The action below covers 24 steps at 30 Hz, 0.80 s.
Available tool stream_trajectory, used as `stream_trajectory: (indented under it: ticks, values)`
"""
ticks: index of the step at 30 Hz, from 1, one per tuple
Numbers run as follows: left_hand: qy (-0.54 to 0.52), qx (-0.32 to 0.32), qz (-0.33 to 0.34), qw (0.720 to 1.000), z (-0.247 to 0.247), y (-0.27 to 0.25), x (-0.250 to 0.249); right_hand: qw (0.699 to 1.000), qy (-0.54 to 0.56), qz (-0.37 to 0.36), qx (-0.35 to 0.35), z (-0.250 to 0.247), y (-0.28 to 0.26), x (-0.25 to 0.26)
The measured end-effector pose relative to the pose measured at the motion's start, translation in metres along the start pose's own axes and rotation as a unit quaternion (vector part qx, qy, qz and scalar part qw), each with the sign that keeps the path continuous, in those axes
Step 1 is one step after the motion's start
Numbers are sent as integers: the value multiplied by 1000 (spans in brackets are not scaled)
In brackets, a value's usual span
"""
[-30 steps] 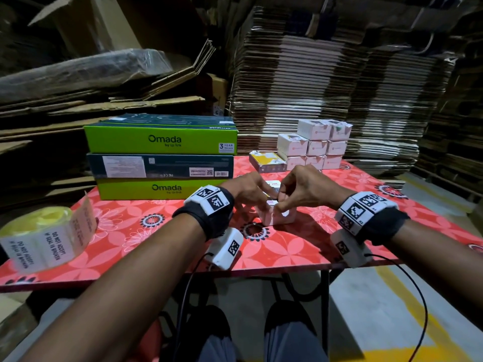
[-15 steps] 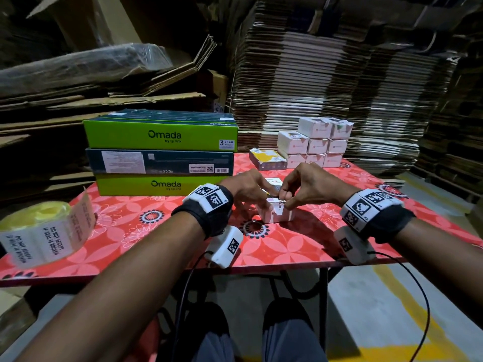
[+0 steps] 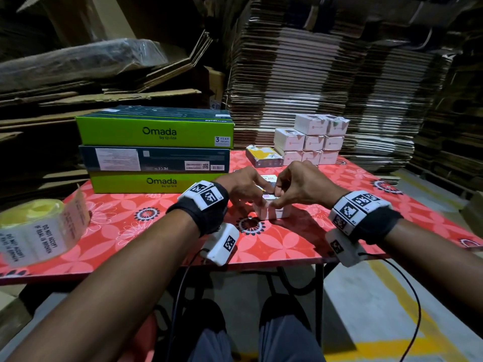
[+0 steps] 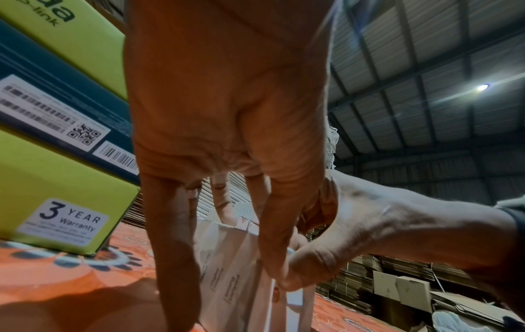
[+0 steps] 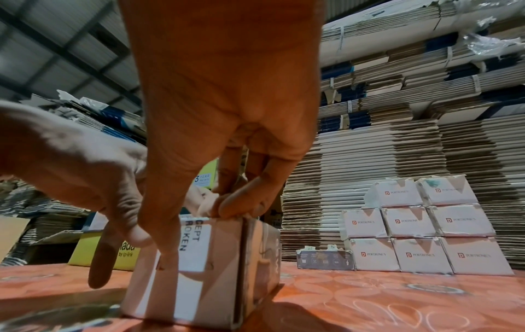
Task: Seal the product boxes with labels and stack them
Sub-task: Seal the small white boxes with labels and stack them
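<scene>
A small white product box stands on the red floral table. My left hand holds its left side, fingers reaching down the box. My right hand grips the top right edge. In the right wrist view its thumb presses a white seal label, printed in black, against the near face of the box, while its fingers sit on the top edge. A stack of white boxes stands at the back right. The label roll lies at the table's left edge.
Three long green and dark Omada boxes are stacked at the back left. A flat yellow-topped box lies beside the white stack, and another small box sits just behind my hands. Flattened cardboard is piled behind the table.
Both hands stay on the small box, which has not moved; the fingers have only shifted slightly along its top.
</scene>
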<state>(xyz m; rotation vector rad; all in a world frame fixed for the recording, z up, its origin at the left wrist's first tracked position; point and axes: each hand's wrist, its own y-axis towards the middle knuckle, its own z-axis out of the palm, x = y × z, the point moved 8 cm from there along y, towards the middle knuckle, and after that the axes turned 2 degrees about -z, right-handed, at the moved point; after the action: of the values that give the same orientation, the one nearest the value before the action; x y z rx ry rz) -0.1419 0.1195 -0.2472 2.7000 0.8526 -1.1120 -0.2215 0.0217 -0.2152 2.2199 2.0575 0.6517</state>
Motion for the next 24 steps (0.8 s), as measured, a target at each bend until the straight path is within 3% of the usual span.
stream_trajectory:
  ticks: [12,17,24]
  values:
    - [1,-14,-4,1000,-1,-1,1,994,42,8,105,-3,4,-4]
    - [0,-10,-7,1000,1,1,2,994,24,22,100,0,8,-2]
    - [-10,-12,-15,1000,0,0,2,999,-32,-7,39,2,8,4]
